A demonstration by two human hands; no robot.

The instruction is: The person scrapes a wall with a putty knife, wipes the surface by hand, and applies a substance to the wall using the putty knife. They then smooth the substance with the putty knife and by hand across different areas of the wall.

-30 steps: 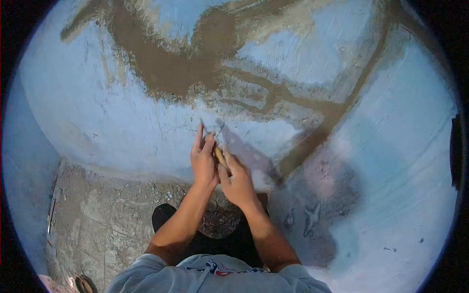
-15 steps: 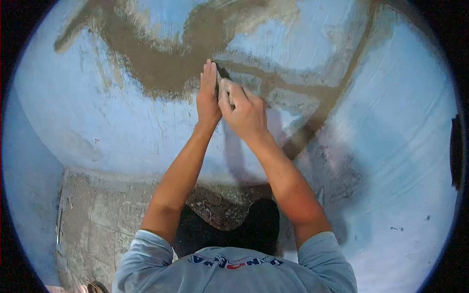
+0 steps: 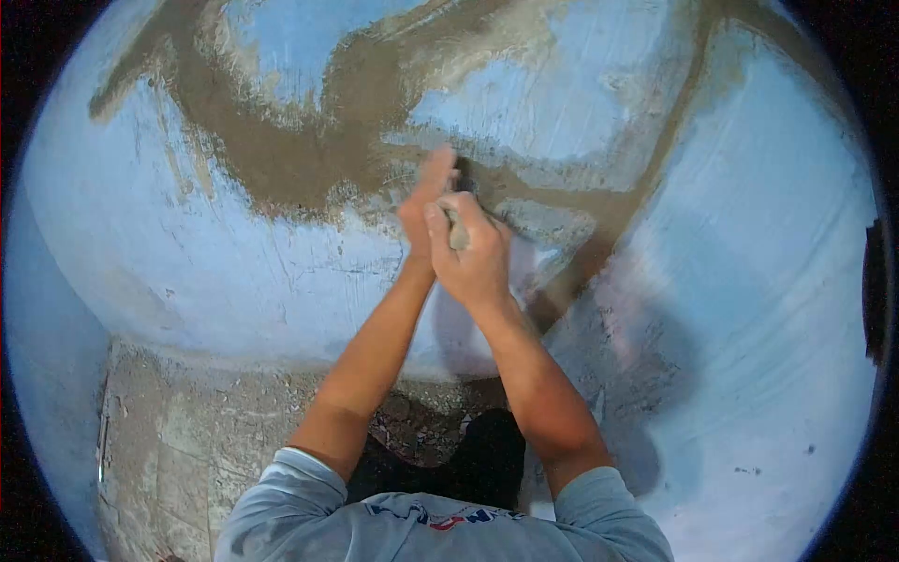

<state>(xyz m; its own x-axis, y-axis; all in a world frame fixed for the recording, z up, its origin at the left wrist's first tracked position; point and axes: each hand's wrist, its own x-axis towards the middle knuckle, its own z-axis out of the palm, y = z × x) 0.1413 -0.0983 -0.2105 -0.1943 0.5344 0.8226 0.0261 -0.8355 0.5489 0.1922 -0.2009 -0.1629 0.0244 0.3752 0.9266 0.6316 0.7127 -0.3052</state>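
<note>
My right hand (image 3: 475, 255) is closed around a pale-handled tool (image 3: 459, 231), with the grip showing between thumb and fingers. Its working end, a dark shape just above my fist, is mostly hidden against the wall. Beside it on the left, my left hand (image 3: 431, 201) is stretched out with its fingers extended and smeared by motion. Both hands overlap at the wrists' side in this view. Behind them, brown wet mortar (image 3: 300, 155) covers a broad patch of the blue wall (image 3: 318, 272), and a narrower mortar strip (image 3: 571, 197) runs off to the right.
A mortar-filled corner line (image 3: 670, 140) runs down the right, where another blue wall (image 3: 758, 253) begins. Below lies a rough, dusty floor (image 3: 187, 440) with rubble (image 3: 421, 426) near my dark-clad legs (image 3: 487, 459). A dark object (image 3: 874, 290) sits at the far right edge.
My left hand has moved right and down, closer over the right hand. The right hand and tool have dropped slightly. The camera view has shifted a little.
</note>
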